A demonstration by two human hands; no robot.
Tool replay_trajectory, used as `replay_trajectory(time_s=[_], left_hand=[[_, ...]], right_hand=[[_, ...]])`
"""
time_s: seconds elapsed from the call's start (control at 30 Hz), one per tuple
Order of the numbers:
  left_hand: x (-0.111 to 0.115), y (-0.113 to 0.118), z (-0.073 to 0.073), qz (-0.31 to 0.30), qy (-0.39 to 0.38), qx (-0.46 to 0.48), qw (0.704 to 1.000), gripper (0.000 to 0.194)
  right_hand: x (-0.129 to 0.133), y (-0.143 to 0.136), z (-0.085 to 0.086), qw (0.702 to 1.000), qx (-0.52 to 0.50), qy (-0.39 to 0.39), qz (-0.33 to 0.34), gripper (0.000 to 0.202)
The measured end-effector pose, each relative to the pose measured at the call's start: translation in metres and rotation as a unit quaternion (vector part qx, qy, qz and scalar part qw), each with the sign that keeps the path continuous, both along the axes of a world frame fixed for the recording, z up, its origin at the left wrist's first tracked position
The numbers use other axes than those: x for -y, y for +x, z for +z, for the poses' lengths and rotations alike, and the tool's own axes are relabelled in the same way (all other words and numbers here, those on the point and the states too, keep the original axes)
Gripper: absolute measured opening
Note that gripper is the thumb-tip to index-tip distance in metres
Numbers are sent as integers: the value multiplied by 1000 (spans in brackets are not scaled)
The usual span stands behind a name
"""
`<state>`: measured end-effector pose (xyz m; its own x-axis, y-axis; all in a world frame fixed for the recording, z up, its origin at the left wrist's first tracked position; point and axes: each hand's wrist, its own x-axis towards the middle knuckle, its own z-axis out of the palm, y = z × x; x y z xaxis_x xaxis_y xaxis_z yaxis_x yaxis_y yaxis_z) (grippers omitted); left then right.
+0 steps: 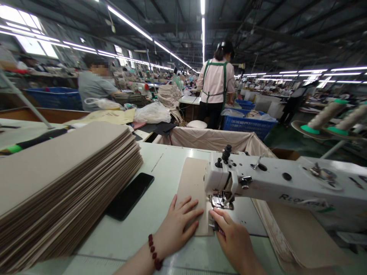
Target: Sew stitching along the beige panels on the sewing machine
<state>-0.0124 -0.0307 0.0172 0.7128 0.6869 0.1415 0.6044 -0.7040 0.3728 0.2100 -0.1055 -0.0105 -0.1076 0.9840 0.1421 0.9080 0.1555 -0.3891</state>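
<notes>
A beige fabric panel (192, 179) lies on the white sewing table (160, 164), its right edge beside the presser foot (222, 202) of a white sewing machine (275, 179). My left hand (182, 223) rests flat on the panel with its fingers spread; a dark red bead bracelet circles the wrist. Just in front of the presser foot, my right hand (233, 238) is closed around a small dark tool (215, 226) with metal tips, near the panel's right edge. Most of the tool is hidden by the fingers.
A tall stack of beige panels (94, 164) fills the left side, with a black phone (132, 194) beside it. More panels (304, 233) lie under the machine arm at right. Beyond the table are a cloth-lined bin (206, 139), thread cones (323, 116) and a standing person (213, 84).
</notes>
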Motion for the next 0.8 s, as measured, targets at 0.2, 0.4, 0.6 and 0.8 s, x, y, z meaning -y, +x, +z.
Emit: replay_trajectory(time_s=[0.2, 0.4, 0.6, 0.8], left_hand=[[1, 1, 2, -21, -1, -4, 1000, 42], [0, 2, 1, -32, 16, 0, 999, 44], [-3, 3, -4, -27, 20, -5, 999, 47], [-5, 6, -11, -10, 32, -16, 999, 52]], right_hand=[[-1, 0, 1, 1000, 2, 3, -2, 70], [-2, -1, 1, 1000, 7, -3, -8, 72], [-2, -1, 0, 1000, 9, 1, -6, 72], [-2, 1, -4, 1000, 13, 11, -2, 66]])
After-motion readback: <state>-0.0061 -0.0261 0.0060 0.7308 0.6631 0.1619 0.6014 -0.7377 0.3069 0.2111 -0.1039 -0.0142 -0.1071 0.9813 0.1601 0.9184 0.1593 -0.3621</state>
